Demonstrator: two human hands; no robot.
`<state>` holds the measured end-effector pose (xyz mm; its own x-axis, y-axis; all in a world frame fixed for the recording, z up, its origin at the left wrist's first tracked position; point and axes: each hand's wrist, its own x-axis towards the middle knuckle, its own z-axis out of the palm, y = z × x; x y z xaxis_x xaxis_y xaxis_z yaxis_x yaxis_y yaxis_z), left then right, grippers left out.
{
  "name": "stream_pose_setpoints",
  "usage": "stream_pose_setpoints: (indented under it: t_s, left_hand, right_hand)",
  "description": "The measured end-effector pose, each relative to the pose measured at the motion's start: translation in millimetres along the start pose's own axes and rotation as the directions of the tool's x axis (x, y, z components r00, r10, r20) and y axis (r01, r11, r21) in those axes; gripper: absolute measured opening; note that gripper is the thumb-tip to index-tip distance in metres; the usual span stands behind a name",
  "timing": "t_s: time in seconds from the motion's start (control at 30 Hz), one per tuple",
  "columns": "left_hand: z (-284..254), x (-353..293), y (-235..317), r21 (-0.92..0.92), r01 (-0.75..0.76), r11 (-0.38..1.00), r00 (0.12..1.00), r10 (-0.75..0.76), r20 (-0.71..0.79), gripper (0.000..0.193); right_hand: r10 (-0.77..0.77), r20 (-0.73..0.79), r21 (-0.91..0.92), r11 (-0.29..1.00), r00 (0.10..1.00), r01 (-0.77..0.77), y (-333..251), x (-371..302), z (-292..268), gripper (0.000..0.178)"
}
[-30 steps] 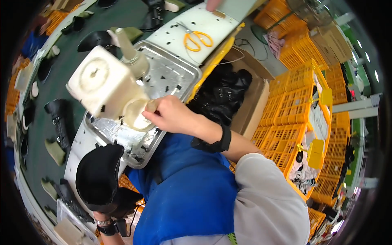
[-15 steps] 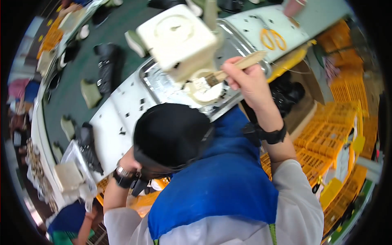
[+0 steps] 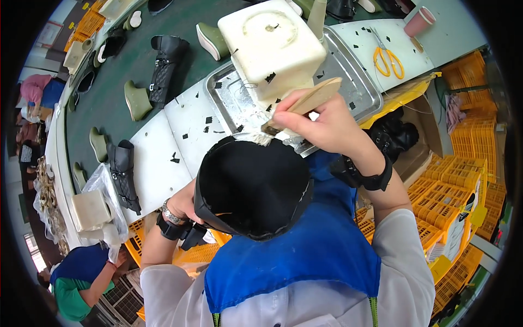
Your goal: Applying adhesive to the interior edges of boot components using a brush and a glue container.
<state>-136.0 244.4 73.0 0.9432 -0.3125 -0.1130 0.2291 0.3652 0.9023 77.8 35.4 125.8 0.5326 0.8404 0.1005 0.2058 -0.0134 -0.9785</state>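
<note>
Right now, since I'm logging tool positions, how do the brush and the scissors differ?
The brush has a pale wooden handle; the scissors have orange ones. The brush is in the right hand, its bristles at the rim of the black boot shaft; the scissors lie unheld on the white tabletop. Both are hand tools.

The boot shaft point(image 3: 253, 185) is black, the brush point(image 3: 322, 92) tan (its bristles point(image 3: 255, 138) white), the apron point(image 3: 297, 259) blue.

Right fingers point(image 3: 294, 121) pinched, left fingers point(image 3: 189, 205) partly hidden, forearms point(image 3: 385, 197) angled inward
</note>
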Motion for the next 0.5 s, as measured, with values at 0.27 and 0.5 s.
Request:
stream_pose_setpoints:
  t_s: [0.27, 0.5]
  left_hand:
    - [3.2, -7.0, 5.2, 0.151, -0.129, 0.980, 0.991, 0.134, -0.023, 0.106]
    - [7.7, -25.2, 5.9, 0.314, -0.032, 0.949, 0.972, 0.102, -0.211, 0.108]
  right_hand:
    - [0.065, -0.195, 0.096, 0.994, 0.979, -0.047, 3.6, -9.0, 4.1, 0.012]
    - [0.147, -0.241, 0.065, 0.989, 0.959, -0.135, 2.3, -0.3, 8.5, 0.014]
